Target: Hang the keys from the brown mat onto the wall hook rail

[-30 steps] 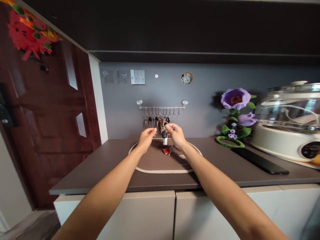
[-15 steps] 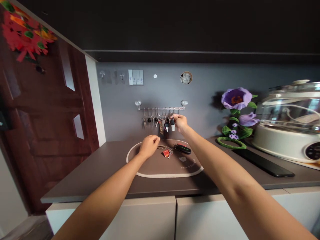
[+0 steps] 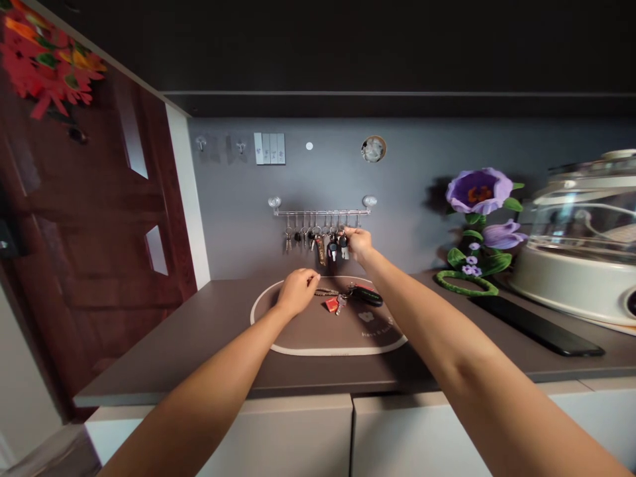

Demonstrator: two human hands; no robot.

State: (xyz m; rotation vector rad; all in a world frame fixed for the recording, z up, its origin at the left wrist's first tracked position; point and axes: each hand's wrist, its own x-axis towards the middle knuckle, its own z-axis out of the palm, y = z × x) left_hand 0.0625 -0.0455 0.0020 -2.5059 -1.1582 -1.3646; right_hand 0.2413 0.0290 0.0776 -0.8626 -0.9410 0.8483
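My right hand (image 3: 358, 243) is raised to the clear hook rail (image 3: 322, 212) on the wall, its fingers pinched on a bunch of keys (image 3: 344, 246) at the right end of the row. Several other keys and fobs hang to its left, among them a brown tag (image 3: 320, 252) with lettering. Lower down, my left hand (image 3: 299, 291) is closed over the oval mat (image 3: 308, 338), with nothing showing in its fingers. Beside it on the mat lie a braided cord (image 3: 326, 291), a red tag (image 3: 331, 305), a small key (image 3: 340, 303) and a black key case (image 3: 368, 295).
A black phone (image 3: 539, 326) lies on the counter (image 3: 163, 344) at right. Behind it are purple fabric flowers (image 3: 479, 192) and a white appliance with a clear top (image 3: 576, 271). A dark cabinet (image 3: 348, 46) overhangs the wall. A brown door (image 3: 109, 265) is at left.
The view has shifted slightly. Both hands keep nearly the same places, the right one at the hanging keys and the left one over the mat.
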